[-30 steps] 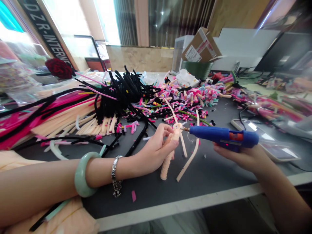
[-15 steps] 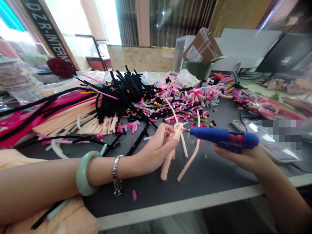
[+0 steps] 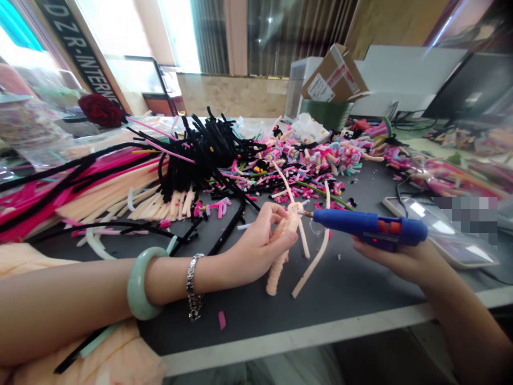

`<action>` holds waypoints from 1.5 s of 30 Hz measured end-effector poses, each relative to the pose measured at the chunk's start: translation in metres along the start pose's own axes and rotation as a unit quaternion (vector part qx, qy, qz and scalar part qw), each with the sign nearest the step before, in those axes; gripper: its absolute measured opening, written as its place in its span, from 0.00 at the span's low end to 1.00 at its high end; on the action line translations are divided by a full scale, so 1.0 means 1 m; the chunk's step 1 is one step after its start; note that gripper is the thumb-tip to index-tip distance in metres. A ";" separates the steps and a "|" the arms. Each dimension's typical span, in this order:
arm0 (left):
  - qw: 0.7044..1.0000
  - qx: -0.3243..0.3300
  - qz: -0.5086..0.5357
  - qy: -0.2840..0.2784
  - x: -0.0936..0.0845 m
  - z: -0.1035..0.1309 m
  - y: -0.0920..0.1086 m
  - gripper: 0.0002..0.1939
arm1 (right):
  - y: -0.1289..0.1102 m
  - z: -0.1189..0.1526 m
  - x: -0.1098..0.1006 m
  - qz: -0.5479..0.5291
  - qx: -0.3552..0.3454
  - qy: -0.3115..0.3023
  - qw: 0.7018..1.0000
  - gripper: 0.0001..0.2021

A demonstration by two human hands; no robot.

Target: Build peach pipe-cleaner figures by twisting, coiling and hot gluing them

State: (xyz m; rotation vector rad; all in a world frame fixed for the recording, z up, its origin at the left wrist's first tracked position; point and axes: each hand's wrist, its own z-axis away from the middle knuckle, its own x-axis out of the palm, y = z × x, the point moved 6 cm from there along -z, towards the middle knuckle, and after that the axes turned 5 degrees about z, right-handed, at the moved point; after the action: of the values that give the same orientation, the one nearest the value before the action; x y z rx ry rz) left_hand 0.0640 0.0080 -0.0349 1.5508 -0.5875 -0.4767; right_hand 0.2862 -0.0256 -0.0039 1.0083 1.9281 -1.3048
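Note:
Between the thumb and fingers of my left hand point(image 3: 262, 243) is a peach pipe-cleaner figure point(image 3: 274, 278) with a coiled, ridged body. A small loop tops it, and long straight peach stems stick out around it. My right hand point(image 3: 395, 259) is wrapped round a blue hot glue gun point(image 3: 360, 222) with a small red light lit on its side. The gun's metal nozzle points left and meets the top of the figure, close to my left fingertips; whether it touches I cannot tell. A loose peach pipe cleaner point(image 3: 315, 259) stands out just right of the figure.
A bundle of black pipe cleaners point(image 3: 208, 144) and peach stems point(image 3: 108, 187) lie at the left. Behind the hands is a heap of pink and mixed cut pieces point(image 3: 312, 155). A phone point(image 3: 441, 235) lies at the right, near the glue gun. A cardboard box point(image 3: 334, 75) stands at the back.
My left thumb has shifted slightly on the figure, and more of its upper body shows. The glue gun stays with its nozzle at the figure's top.

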 end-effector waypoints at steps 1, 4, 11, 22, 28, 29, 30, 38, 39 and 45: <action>1.000 0.000 -0.001 0.000 0.000 0.000 0.000 0.13 | 0.000 0.000 0.000 0.001 0.001 0.004 1.000 0.12; 1.000 0.005 -0.001 -0.001 0.001 0.000 0.001 0.13 | 0.002 0.001 0.000 0.000 0.005 0.003 1.000 0.12; 1.000 -0.003 0.009 -0.001 0.001 0.000 0.000 0.13 | 0.005 0.001 0.002 0.005 -0.004 -0.008 1.000 0.14; 1.000 -0.002 0.014 -0.004 0.001 -0.001 0.002 0.11 | 0.007 0.003 0.003 0.017 -0.012 -0.016 1.000 0.16; 1.000 -0.004 0.014 -0.005 0.001 -0.002 0.003 0.11 | 0.005 0.002 0.002 0.026 -0.022 -0.019 0.999 0.16; 1.000 -0.003 0.014 -0.005 0.001 -0.002 0.003 0.11 | 0.003 0.001 0.002 0.025 -0.022 -0.019 0.999 0.16; 1.000 -0.003 0.012 -0.006 0.001 -0.001 0.003 0.11 | 0.001 0.001 0.002 0.024 -0.021 -0.019 0.999 0.16; 1.000 -0.001 0.012 -0.005 0.000 -0.001 0.003 0.11 | 0.007 0.001 0.001 -0.003 0.025 -0.005 1.000 0.13; 1.000 -0.002 0.014 -0.005 0.000 -0.001 0.003 0.11 | 0.008 0.001 0.001 -0.012 0.029 0.000 0.999 0.12; 1.000 -0.003 0.010 0.000 0.001 -0.001 0.004 0.11 | 0.003 0.000 0.003 -0.054 0.021 -0.030 0.998 0.08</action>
State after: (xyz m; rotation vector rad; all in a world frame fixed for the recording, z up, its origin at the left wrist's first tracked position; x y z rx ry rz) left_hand 0.0647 0.0082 -0.0303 1.5381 -0.6005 -0.4632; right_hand 0.2870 -0.0241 -0.0075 0.8847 1.9403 -1.4249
